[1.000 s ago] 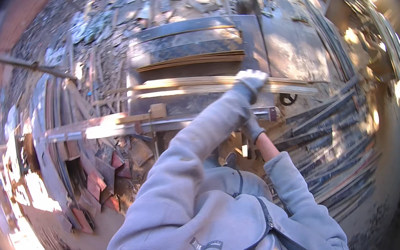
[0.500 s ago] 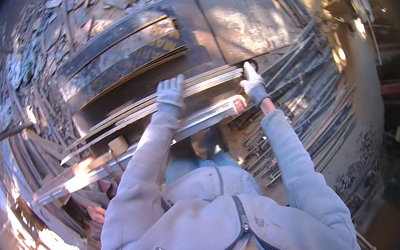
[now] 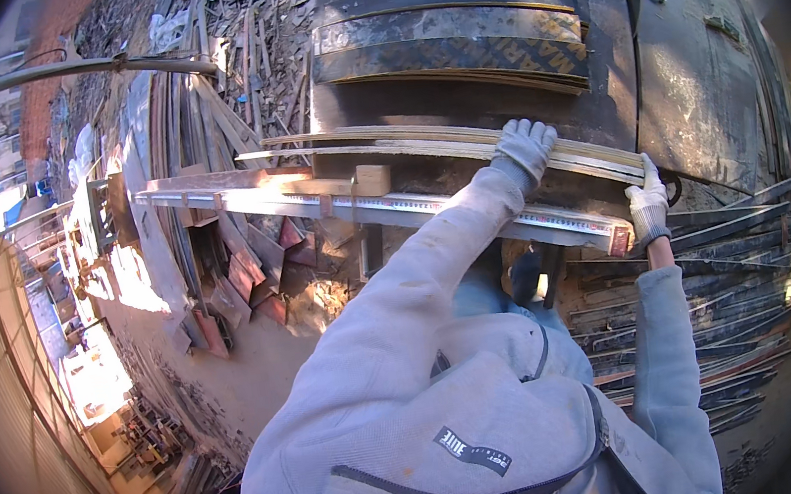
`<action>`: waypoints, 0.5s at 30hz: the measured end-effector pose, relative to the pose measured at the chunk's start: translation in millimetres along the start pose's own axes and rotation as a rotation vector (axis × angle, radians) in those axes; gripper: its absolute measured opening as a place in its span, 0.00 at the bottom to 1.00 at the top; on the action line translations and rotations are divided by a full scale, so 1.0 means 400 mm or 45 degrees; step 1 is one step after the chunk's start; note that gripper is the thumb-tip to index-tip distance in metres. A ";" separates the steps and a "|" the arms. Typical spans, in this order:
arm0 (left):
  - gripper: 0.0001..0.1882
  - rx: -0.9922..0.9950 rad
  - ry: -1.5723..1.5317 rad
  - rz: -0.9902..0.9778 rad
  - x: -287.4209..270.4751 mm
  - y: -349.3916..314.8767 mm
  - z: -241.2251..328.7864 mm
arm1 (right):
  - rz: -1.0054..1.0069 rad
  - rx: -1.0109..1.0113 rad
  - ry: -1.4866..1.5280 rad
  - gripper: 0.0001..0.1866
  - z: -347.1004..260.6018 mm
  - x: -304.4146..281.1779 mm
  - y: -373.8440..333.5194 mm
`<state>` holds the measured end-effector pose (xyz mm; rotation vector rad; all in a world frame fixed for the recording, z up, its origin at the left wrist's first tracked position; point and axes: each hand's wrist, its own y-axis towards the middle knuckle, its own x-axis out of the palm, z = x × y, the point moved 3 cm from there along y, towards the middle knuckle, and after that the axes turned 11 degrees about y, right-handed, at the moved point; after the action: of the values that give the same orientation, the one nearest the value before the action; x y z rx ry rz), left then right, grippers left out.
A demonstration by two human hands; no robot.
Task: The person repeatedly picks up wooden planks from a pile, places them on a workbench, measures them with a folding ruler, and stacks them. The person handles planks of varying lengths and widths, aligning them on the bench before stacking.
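Note:
My left hand (image 3: 525,150), in a pale work glove, curls over a bundle of long thin plywood strips (image 3: 422,144) near their right part. At the strips' right end, my gloved right hand (image 3: 649,206) presses against the edges, its fingers stretched upward and the thumb apart. The strips lie lengthwise across a dark worktable (image 3: 601,135); their left ends are uneven. Nearer to me runs a metal rail with a measuring scale (image 3: 410,203), with a reddish block (image 3: 620,239) at its right end. A small wooden block (image 3: 373,180) sits beside the rail on the left.
Dark-faced plywood strips (image 3: 450,52) are stacked on the table's far part. Long bars and strips (image 3: 703,306) lie piled at the right. Scrap wood (image 3: 252,256) covers ground at the left, and a pole (image 3: 92,69) stretches across the upper left.
My view has swung leftward, so the table and both hands appear farther right. My left hand's fingers look more curled over the strips; my right hand remains at their end.

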<state>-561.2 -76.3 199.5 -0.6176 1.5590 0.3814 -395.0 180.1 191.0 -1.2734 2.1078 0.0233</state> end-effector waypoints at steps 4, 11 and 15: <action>0.29 -0.002 -0.169 0.059 -0.039 0.001 -0.007 | -0.010 -0.159 0.457 0.44 0.026 0.012 -0.024; 0.41 0.034 -0.101 -0.034 -0.047 -0.001 -0.008 | 0.174 0.255 0.877 0.41 0.058 0.012 -0.066; 0.51 0.054 -0.072 -0.022 -0.047 -0.004 -0.014 | -0.053 0.298 0.174 0.40 -0.024 -0.002 -0.084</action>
<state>-564.8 -78.1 218.8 -0.5823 1.5033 0.3494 -373.1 159.7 209.3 -1.2056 2.1251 -0.3279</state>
